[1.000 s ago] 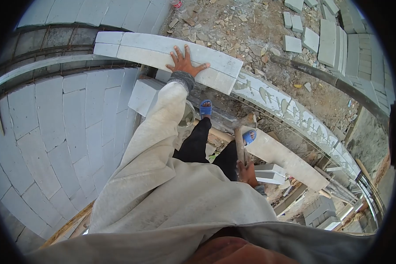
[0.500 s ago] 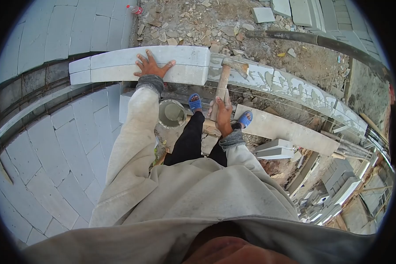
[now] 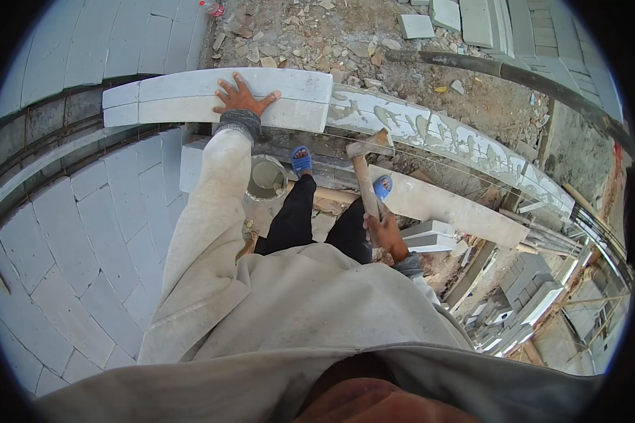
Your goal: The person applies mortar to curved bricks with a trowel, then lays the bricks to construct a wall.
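Note:
Fingers spread, my left hand [image 3: 243,99] lies flat on the top of a pale block [image 3: 300,95] in the low wall. My right hand [image 3: 386,235] is wrapped round the wooden handle of a hammer or hatchet [image 3: 365,180], whose head points away from me, short of the wall. To the right of the block, the lower course [image 3: 409,121] carries patches of grey mortar on its top. A string runs along the wall's near side. Below the wall, between my left forearm and my left foot, stands a bucket [image 3: 266,178] with grey mix inside.
Large block walls [image 3: 85,233] rise at the left. A pale board [image 3: 451,209] lies right of my sandalled feet, with loose blocks [image 3: 429,236] near it. Beyond the wall are rubble, a dark pipe [image 3: 458,61], a bottle [image 3: 212,8] and stacked blocks [image 3: 476,25].
My right hand has drawn back toward my body and to the right, bringing the tool off the wall. My left hand stays flat on the block. The view has shifted slightly.

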`<action>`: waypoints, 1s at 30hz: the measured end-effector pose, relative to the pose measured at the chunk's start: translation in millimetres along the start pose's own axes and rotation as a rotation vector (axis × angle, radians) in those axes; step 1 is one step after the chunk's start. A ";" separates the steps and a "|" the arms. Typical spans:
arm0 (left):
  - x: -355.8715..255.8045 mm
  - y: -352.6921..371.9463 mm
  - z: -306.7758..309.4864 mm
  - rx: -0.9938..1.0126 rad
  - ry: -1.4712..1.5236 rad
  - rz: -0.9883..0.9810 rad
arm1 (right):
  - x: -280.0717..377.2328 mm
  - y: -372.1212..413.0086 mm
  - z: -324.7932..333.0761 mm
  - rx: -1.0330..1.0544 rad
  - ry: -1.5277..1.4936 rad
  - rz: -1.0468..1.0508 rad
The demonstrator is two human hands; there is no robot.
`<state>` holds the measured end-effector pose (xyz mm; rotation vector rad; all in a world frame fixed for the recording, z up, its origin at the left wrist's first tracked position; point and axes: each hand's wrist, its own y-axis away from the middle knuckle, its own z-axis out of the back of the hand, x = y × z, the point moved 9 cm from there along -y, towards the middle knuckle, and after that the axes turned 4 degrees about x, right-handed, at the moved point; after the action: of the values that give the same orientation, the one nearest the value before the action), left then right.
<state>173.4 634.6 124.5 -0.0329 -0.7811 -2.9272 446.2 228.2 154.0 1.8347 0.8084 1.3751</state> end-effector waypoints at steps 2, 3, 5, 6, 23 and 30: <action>-1.8 6.5 2.8 0.021 0.003 0.007 | 4.0 52.4 4.5 0.068 0.366 0.028; -5.0 10.2 6.8 0.034 -0.001 0.008 | 14.7 66.8 3.7 0.089 0.563 0.133; -6.5 12.2 10.8 0.043 0.007 0.013 | 23.6 89.3 3.0 0.065 0.901 0.357; -6.7 11.7 10.5 0.042 0.022 0.017 | 22.2 94.7 2.9 0.044 1.038 0.471; -6.3 2.5 4.1 0.042 0.030 0.053 | 181.3 -77.8 -51.6 -0.229 1.197 0.648; -6.9 5.9 4.6 0.033 -0.005 0.051 | 165.1 -77.4 -45.0 -0.225 1.236 0.607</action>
<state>180.9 632.4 131.0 -0.0560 -0.8170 -2.8670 437.3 412.9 187.2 0.9080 0.5734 2.9228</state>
